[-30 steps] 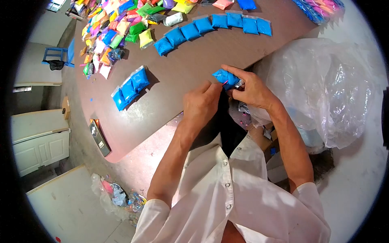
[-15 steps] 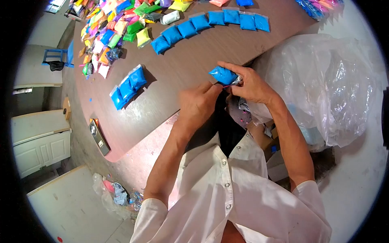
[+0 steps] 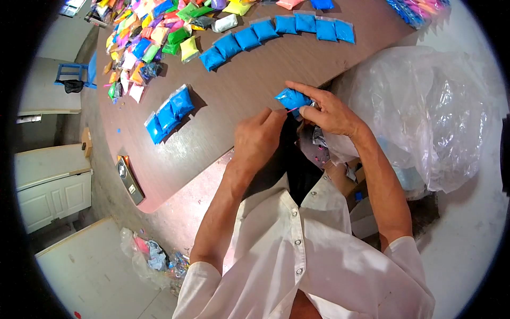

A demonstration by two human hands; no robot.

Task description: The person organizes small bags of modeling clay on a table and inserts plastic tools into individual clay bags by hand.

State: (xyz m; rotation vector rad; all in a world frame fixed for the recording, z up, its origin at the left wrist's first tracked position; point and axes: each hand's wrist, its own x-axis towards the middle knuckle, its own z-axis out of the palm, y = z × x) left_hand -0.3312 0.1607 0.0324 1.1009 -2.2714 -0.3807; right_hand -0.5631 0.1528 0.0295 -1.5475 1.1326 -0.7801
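Near the table's front edge my right hand (image 3: pixel 334 112) is closed round a blue packet (image 3: pixel 291 99), its index finger stretched along the top. My left hand (image 3: pixel 258 135) pinches the end of a thin pink strip (image 3: pixel 291 110) beside that packet. What the strip is, I cannot make out. Three blue packets (image 3: pixel 169 115) lie side by side on the brown table (image 3: pixel 212 117), left of my left hand. Farther back, a curved row of several blue packets (image 3: pixel 247 38) lies on the table.
A heap of many-coloured packets (image 3: pixel 154 48) covers the table's back left. A large clear plastic bag (image 3: pixel 419 117) stands at the right. A dark flat box (image 3: pixel 129 181) lies at the table's left edge, and a bundle of pink and blue packets (image 3: pixel 419 10) at the back right.
My left hand has drawn slightly left, away from the packet, and more of the pink strip shows between my hands. The packet in my right hand has shifted slightly left and tilted.
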